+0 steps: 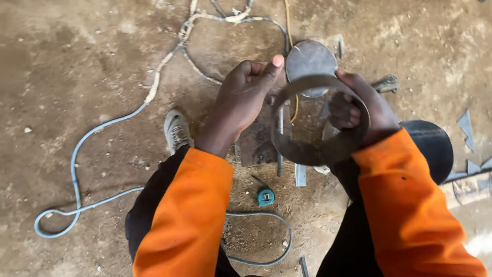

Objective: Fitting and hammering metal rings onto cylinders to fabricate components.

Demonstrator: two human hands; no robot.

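A dull, curved steel ring point(320, 146) is gripped by the right hand point(366, 110) and thumb-pinched by the left hand point(246, 95) above gritty dirt floor point(77, 66).

The lower part of the metal disc point(309, 60) is covered by the metal ring point(320, 120). The fingertips of the right hand point(365, 109) are hidden behind the ring's band. The flat plate point(254, 144) on the ground is partly concealed by the left hand point(241, 100) and the ring. The blue cable point(77, 169) is lost under an orange sleeve point(187, 215). Both sleeves are cut off by the bottom edge. Scrap pieces point(469, 174) at the right edge are cropped and cannot be identified.
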